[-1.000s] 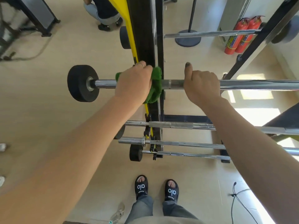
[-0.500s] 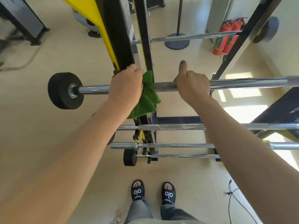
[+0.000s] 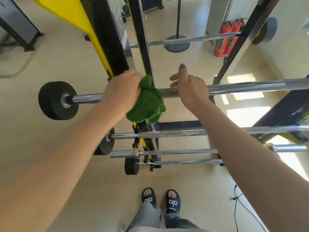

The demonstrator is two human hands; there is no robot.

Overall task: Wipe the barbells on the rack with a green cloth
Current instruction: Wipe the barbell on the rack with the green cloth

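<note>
Since the earlier frame, right hand (image 3: 190, 91) has loosened from a closed grip on the top barbell (image 3: 242, 87); fingers now extended, palm resting on the shaft.

Left hand (image 3: 122, 91) clenches the green cloth (image 3: 147, 104), bunched against the shaft beside the black rack upright (image 3: 142, 47), with most of the fabric hanging below the bar. Top barbell lies across the rack, black end plate (image 3: 56, 100) at left; three further bars (image 3: 167, 133) sit lower. Assessment: bar is heavy, rigid, smooth chrome with a knurled centre; the cloth is soft and light, and best wrapped round the shaft.
</note>
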